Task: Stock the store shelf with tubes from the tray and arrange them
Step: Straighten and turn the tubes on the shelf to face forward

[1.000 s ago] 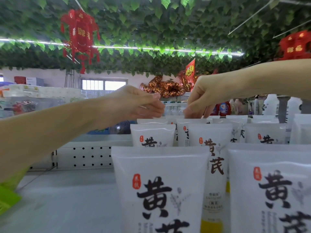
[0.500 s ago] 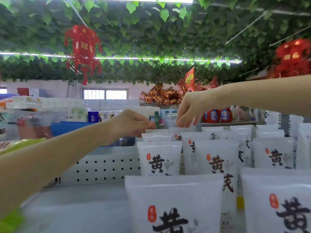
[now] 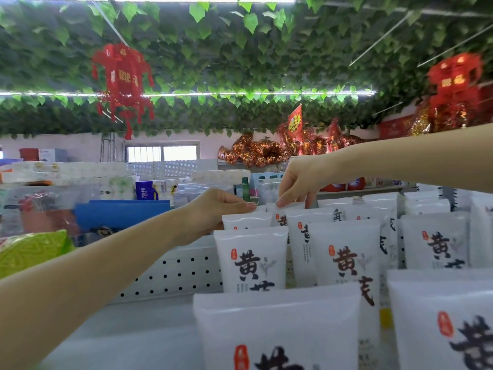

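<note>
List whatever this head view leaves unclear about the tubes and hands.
1. The tray: nowhere in the head view, outside the frame.
2. The rear tube pinched by the right hand: body hidden by tubes in front.
3. The left hand: its back hides whether fingertips grip a tube.
4. The front tubes: bottoms cut by lower edge.

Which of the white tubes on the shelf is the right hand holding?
The back tube directly under the right hand, farthest from the camera in its row. Only its top edge shows, pinched by that hand; nearer tubes show their printed fronts.
</note>
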`<move>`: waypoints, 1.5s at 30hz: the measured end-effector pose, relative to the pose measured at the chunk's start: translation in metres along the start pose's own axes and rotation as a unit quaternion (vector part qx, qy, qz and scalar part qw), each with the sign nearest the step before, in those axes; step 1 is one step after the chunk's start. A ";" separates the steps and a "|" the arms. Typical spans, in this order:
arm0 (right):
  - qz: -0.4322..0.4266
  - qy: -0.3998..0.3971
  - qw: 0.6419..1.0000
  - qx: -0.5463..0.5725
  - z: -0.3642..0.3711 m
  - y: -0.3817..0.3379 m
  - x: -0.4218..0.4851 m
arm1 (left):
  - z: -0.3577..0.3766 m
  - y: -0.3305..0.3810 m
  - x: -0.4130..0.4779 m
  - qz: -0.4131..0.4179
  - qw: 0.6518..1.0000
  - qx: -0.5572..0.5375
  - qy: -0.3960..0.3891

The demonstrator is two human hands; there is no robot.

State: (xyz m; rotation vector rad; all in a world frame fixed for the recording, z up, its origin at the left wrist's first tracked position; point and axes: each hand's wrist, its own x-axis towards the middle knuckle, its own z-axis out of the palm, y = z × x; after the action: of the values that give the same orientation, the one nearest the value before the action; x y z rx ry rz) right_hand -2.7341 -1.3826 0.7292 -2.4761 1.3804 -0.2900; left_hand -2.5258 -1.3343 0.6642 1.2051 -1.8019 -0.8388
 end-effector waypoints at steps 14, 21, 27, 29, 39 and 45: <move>-0.038 -0.005 0.999 -0.027 -0.005 0.006 -0.001 | 0.003 -0.006 0.000 0.016 0.998 -0.025 0.051; -0.051 0.012 0.997 -0.056 -0.004 0.006 -0.002 | 0.003 -0.003 0.000 0.000 1.000 -0.012 0.028; -0.055 0.005 0.997 -0.057 -0.004 0.005 -0.003 | 0.004 -0.002 -0.003 -0.016 0.999 -0.012 0.042; -0.057 0.007 0.997 -0.055 -0.003 0.005 -0.004 | 0.004 0.000 -0.005 -0.019 0.999 -0.011 0.047; -0.068 0.019 0.996 -0.062 -0.001 0.003 -0.012 | -0.001 0.015 -0.009 0.019 0.991 0.019 0.128; -0.054 0.001 0.997 -0.057 -0.001 -0.003 -0.020 | -0.013 0.031 -0.014 0.052 0.990 0.054 0.121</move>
State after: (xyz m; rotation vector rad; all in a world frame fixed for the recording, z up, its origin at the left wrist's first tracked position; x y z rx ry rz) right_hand -2.7427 -1.3646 0.7306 -2.6494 1.3005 -0.2424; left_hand -2.5243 -1.3122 0.6932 1.2133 -1.7109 -0.5175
